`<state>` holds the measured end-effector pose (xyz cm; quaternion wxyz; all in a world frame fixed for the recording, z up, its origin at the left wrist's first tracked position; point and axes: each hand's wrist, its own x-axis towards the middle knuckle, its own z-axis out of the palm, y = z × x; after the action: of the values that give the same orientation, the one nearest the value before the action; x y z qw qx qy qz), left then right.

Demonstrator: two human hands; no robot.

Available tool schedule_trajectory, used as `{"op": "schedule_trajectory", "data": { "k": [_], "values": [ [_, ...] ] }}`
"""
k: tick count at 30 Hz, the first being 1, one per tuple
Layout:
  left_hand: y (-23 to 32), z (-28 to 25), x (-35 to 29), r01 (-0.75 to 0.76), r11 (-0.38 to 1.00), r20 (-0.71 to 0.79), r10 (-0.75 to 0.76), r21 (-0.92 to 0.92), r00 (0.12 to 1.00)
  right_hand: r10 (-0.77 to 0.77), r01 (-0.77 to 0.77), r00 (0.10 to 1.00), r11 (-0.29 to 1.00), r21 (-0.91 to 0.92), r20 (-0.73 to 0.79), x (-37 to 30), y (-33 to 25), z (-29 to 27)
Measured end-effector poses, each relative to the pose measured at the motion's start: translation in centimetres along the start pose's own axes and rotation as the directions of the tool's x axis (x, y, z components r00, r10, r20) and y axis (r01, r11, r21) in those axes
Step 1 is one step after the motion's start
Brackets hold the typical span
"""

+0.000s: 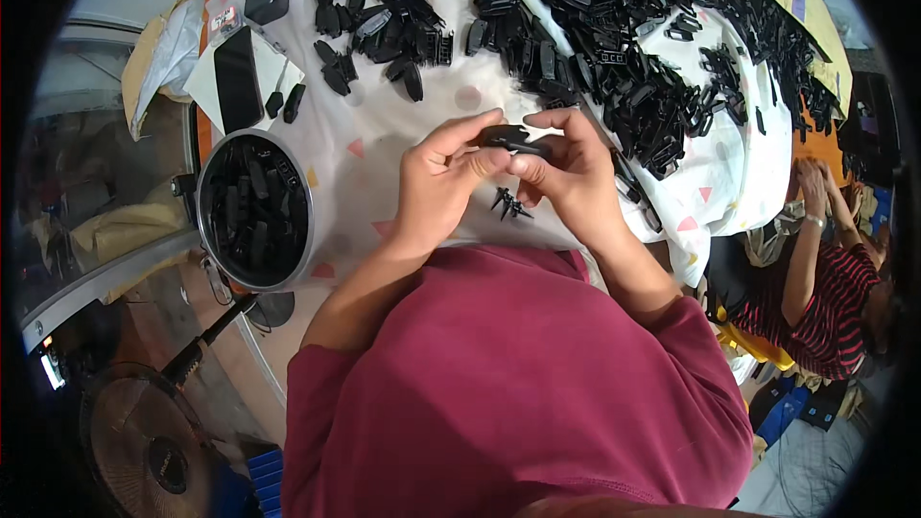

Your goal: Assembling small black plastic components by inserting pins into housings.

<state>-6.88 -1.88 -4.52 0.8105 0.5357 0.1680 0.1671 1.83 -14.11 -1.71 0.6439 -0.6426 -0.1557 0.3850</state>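
Observation:
Between my two hands, just above the cloth-covered table, is a small dark plastic part (pixel 516 141), oblong and black. The thumb and fingers of my left hand (pixel 443 168) pinch its left end. At its right end, my right hand (pixel 578 173) grips it with thumb and forefinger. Just below the held part, a few small black pointed pieces (pixel 508 203) lie on the cloth next to my right fingers. What exactly the part is cannot be made out, since my fingertips cover both its ends.
Large heaps of black plastic parts (pixel 614 58) spread over the far right, with a smaller pile (pixel 384 29) at far left. A metal bowl (pixel 309 221) of black parts stands left, below a phone (pixel 237 82). A fan (pixel 144 441) is lower left; another person (pixel 815 297) sits at right.

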Motion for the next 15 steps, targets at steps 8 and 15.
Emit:
{"op": "schedule_trajectory", "data": {
  "k": [8, 15],
  "values": [
    [1.0, 0.6, -2.2, 0.075, 0.989, 0.001, -0.076, 0.127, 0.997, 0.104, -0.091, 0.988, 0.99, -0.111, 0.112, -1.6, -0.3, -1.7],
    [-0.2, -0.8, -0.2, 0.096, 0.989, 0.084, -0.086, -0.113, 0.993, -0.083, 0.111, 0.987, 0.971, -0.211, 0.137, -1.2, 2.1, -1.2]
  ]
}}
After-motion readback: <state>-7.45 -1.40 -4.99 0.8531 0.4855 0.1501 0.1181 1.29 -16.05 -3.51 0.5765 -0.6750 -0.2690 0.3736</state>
